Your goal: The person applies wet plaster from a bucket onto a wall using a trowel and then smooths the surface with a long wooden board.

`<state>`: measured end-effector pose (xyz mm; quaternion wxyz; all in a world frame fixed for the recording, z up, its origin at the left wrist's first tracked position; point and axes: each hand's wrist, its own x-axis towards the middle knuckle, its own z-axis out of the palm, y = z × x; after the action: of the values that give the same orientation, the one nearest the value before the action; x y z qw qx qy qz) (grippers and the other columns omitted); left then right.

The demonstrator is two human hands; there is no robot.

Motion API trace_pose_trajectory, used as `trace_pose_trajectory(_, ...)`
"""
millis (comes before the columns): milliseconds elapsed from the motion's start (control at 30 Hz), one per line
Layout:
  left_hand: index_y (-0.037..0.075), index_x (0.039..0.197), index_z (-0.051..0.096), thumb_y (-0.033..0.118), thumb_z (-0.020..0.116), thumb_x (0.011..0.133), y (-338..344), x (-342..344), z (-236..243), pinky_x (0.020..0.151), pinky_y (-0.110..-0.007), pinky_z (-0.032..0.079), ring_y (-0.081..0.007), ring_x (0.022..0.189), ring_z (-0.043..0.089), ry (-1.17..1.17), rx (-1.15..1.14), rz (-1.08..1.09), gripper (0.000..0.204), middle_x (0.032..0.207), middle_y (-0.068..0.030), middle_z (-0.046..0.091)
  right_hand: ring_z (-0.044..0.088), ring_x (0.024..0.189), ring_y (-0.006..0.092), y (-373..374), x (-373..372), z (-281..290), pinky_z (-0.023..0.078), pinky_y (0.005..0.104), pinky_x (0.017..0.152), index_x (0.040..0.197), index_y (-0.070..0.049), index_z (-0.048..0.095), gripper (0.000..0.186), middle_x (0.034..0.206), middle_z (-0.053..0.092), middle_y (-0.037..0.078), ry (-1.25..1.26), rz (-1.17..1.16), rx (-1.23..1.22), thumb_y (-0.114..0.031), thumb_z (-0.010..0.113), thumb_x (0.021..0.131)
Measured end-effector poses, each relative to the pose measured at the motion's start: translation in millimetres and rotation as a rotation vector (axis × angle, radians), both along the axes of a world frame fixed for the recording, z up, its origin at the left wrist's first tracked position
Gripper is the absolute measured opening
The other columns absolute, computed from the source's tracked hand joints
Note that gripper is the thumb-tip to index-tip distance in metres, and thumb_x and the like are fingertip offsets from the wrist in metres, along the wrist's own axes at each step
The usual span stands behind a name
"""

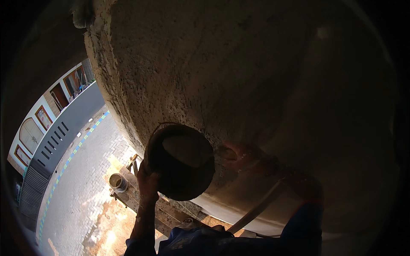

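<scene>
A dark round bucket (181, 181) is up against the plastered wall (171, 77), its mouth facing me. Inside it, a paler grey-brown mass shows in the upper part. My left hand (147, 185) grips the bucket at its left side. Just right of the bucket, my right hand (245, 157) is in front of the wall with fingers curled. Deep shade hides what those fingers hold, if anything. Below my right forearm, a long pale strip like a batten (256, 211) slants down to the left.
Wooden scaffold planks (168, 219) run below me, with another bucket (118, 182) standing on them. Farther down lies a paved yard (81, 170). Beyond it are a grey boundary wall (60, 136) and a white building with doors (32, 134). The wall's rough edge borders the yard.
</scene>
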<state>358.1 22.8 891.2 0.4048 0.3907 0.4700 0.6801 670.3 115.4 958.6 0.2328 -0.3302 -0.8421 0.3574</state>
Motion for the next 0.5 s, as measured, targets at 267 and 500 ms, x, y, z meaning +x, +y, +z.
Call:
trace_pose_trajectory(267, -0.002, 0.123, 0.046, 0.002, 0.056, 0.064, -3.1, -12.0, -24.7, 0.085, -0.031, 0.047, -0.0206, 0.098, 0.057, 0.019, 0.049, 0.089, 0.059, 0.11, -0.0102, 0.058, 0.055, 0.072, 0.0123, -65.7, -3.7, 223.9, 0.045, 0.0294, 0.061, 0.119, 0.004, 0.044, 0.057, 0.08, 0.057, 0.004, -0.316, 0.067, 0.103, -0.017, 0.072, 0.074)
trace_pose_trajectory(500, -0.003, 0.122, 0.046, 0.001, 0.051, 0.063, -30.0, -7.4, -26.2, 0.084, -0.03, 0.046, -0.0181, 0.096, 0.057, 0.087, -0.114, 0.129, 0.06, 0.109, -0.0099, 0.058, 0.058, 0.08, 0.007, -43.8, 25.5, 264.5, 0.048, 0.0218, 0.068, 0.134, 0.002, 0.034, 0.062, 0.102, 0.062, 0.007, -0.104, -0.294, 0.308, -0.024, 0.062, 0.085)
